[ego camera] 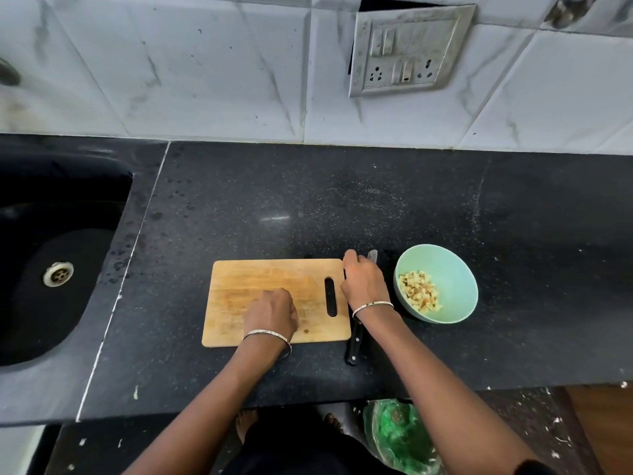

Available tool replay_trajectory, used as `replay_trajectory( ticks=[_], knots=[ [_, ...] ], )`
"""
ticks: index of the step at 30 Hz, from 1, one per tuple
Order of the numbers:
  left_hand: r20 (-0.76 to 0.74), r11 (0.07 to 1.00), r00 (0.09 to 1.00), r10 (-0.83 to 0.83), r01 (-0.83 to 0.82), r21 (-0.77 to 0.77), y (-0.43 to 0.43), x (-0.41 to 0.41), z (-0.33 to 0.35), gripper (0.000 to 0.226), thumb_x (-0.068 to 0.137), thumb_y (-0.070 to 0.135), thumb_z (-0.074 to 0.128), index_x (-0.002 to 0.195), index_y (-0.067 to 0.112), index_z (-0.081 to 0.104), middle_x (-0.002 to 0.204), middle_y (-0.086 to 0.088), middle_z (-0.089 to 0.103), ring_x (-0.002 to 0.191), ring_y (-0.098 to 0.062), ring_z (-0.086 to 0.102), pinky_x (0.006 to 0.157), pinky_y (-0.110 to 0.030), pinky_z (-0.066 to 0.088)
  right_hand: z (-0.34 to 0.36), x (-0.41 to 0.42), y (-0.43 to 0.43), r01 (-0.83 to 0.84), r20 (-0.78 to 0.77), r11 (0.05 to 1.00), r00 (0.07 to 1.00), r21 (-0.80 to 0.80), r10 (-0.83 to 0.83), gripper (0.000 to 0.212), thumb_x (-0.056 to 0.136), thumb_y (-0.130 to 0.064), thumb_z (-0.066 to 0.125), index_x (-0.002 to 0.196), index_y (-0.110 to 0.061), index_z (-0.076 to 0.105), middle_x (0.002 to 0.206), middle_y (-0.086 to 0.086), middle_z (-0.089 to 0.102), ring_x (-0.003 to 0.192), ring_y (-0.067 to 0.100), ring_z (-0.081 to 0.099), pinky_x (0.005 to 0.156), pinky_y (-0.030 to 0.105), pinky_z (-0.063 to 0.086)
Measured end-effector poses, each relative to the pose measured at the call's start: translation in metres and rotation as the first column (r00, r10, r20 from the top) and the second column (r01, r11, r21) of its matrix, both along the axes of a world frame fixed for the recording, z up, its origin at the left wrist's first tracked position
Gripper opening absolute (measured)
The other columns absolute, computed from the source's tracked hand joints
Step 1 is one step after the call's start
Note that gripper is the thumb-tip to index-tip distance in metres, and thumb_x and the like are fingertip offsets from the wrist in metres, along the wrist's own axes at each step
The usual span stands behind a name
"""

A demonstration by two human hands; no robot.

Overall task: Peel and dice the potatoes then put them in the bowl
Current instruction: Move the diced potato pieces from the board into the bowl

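Peeling and dicing of potatoes, late stage as judged from the layout. The wooden cutting board [260,286] is taken as the landmark on the dark table [342,200]. The diced potato [419,294] is collected in the green bowl [455,269], which is set near the board's right edge, presumably so that cut pieces are carried only a short way. No whole potato is seen on the board. The knife [354,347] is laid flat just beside the board's right edge, handle toward the person. The right hand [363,286] is rested over its blade with fingers largely extended; whether the blade is pinched cannot be told. The left hand [272,311] is placed on the board's near half with fingers curled under; anything held beneath them is hidden. A sink [51,234] is seen well to the board's left.
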State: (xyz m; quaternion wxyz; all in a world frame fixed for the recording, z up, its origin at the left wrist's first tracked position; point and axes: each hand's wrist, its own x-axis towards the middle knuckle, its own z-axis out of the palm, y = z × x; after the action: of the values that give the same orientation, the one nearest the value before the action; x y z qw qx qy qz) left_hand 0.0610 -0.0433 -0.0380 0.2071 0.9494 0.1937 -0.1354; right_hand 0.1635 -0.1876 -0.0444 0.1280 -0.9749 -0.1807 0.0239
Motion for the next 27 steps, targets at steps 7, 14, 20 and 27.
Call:
replay_trajectory(
  ticks=[7,14,20,27],
  knots=[
    [0.043,0.986,0.999,0.021,-0.014,-0.167,-0.009,0.012,0.016,0.011,0.074,0.011,0.072,0.069,0.021,0.068,0.068,0.007,0.068,0.068,-0.014,0.067,0.061,-0.026,0.054,0.058,-0.014,-0.052,0.156,0.168,0.91,0.957,0.385,-0.235,0.022,0.078,-0.004,0.064,0.096,-0.015,0.058,0.076,-0.004,0.058,0.072,0.019,0.054,0.063,0.031,0.038],
    [0.243,0.676,0.966,0.084,0.124,-0.727,-0.088,0.064,0.058,0.009,0.083,0.006,0.073,0.084,0.014,0.075,0.074,-0.006,0.072,0.065,-0.015,0.068,0.064,-0.025,0.059,0.057,-0.01,-0.13,0.359,0.067,0.804,0.896,0.473,-0.439,0.024,0.069,0.0,0.071,0.086,-0.016,0.065,0.075,-0.001,0.064,0.07,0.019,0.062,0.072,0.042,0.056],
    [0.37,0.825,0.929,-0.01,0.217,-0.522,-0.139,0.09,0.053,0.017,0.075,0.01,0.078,0.084,0.024,0.077,0.071,0.007,0.073,0.069,-0.006,0.068,0.078,-0.029,0.057,0.049,-0.006,-0.155,0.362,-0.081,0.806,0.926,0.468,-0.369,0.033,0.072,0.012,0.065,0.077,-0.02,0.068,0.084,-0.005,0.07,0.077,0.011,0.068,0.076,0.03,0.057],
    [0.411,0.898,0.912,0.011,0.172,-0.405,-0.145,0.087,0.052,0.019,0.08,0.012,0.07,0.081,0.03,0.076,0.071,0.015,0.064,0.065,-0.005,0.061,0.074,-0.025,0.053,0.052,-0.002,-0.173,0.367,0.05,0.796,0.895,0.482,-0.444,0.024,0.08,0.004,0.064,0.083,-0.018,0.075,0.088,0.0,0.071,0.08,0.02,0.067,0.077,0.035,0.055]
  ],
)
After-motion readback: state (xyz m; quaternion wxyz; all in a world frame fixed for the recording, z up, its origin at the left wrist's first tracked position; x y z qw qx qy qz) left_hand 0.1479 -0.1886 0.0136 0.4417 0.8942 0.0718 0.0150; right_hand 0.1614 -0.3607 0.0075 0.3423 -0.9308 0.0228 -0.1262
